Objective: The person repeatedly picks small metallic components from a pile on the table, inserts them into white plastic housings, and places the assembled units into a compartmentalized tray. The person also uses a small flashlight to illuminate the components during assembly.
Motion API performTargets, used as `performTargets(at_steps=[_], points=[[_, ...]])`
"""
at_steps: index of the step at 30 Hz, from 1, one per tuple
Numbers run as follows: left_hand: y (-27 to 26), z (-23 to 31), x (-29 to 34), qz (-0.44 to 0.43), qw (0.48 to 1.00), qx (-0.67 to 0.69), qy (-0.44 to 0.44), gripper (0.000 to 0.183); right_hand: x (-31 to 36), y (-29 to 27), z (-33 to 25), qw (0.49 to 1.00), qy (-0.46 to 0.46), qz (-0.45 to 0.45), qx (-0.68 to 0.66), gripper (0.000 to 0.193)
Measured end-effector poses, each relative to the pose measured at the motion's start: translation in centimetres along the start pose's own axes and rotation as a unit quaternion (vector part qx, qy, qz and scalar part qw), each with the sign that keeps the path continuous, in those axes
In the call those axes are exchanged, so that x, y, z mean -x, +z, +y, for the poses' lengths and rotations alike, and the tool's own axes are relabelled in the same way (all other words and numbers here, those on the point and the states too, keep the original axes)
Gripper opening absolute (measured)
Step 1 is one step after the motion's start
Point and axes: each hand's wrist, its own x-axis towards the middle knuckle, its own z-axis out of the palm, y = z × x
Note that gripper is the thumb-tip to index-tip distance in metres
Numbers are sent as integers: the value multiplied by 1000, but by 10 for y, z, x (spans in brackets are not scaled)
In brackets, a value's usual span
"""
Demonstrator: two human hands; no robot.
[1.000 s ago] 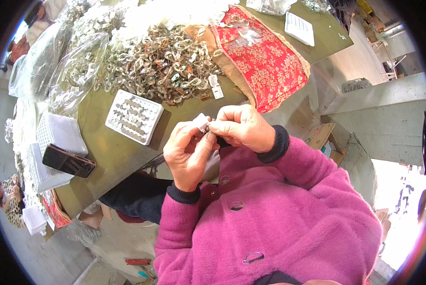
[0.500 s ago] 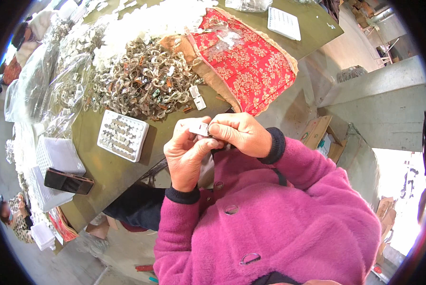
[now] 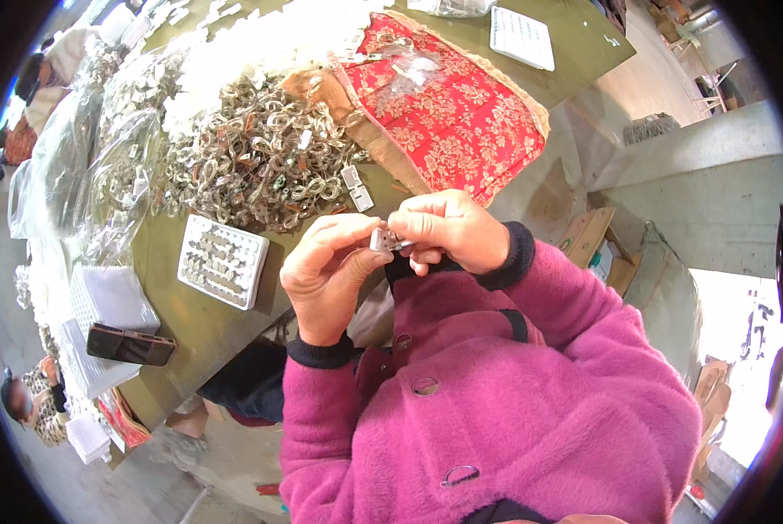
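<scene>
- Left hand [image 3: 326, 271]: grip pinched on a small white case [image 3: 379, 239], held in front of the jacket at the tabletop [image 3: 208, 332] edge.
- Right hand [image 3: 457, 234]: grip closed on a small grey part [image 3: 400, 245] at the case's right side; detail too fine to identify. Handling of this unit appears incomplete.
- White tray [image 3: 253, 278]: rows of round grey pieces occupy much of it; the far-right slots look white, contents unclear.
- Open white case [image 3: 356, 189]: lies beside the cable pile, apart from both hands.
- Cable pile [image 3: 260, 148]: large; much work presumably remains.
</scene>
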Motion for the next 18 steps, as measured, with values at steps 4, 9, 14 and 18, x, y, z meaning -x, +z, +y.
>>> performTargets(at_steps=[4, 9, 14, 18], points=[[-2, 7, -8, -14, 983, -173, 53, 36, -1, -10, -4, 999, 34, -12, -29, 31], [5, 10, -9, -22, 982, -186, 31, 35, 3, -20, -17, 994, 7, -44, 103, 22], [15, 7, -10, -24, 983, -181, 28, 33, 4, -18, -27, 978, -19, -36, 203, 18], [22, 4, -14, -31, 987, -160, 13, 32, 9, -22, -33, 969, -55, -62, 234, 16]])
